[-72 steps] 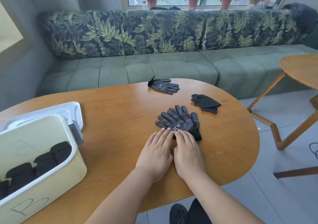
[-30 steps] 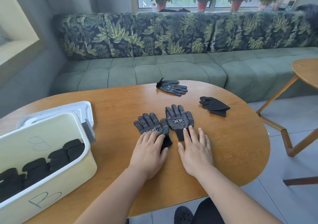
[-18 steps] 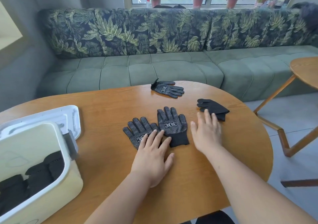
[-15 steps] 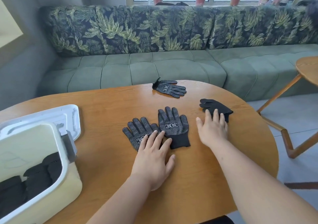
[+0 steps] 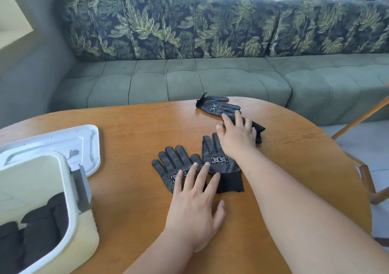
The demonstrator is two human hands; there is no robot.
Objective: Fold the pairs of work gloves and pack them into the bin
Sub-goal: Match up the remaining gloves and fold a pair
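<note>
Pressing flat left hand (image 5: 194, 208) on dotted knit gloves (image 5: 189, 166), open right hand (image 5: 236, 137) covering plain black glove (image 5: 258, 129).

A single wide-angle head-worn camera looks forward and down from close above a wooden table (image 5: 130, 210), both forearms reaching in from the bottom edge, a green sofa (image 5: 189, 80) and window sill filling the far background.

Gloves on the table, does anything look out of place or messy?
Nothing damaged. The two dotted gloves lie flat, overlapping under the left hand. One dotted glove lies alone at the table's far edge. A plain black glove sits rumpled under the right hand.
</note>
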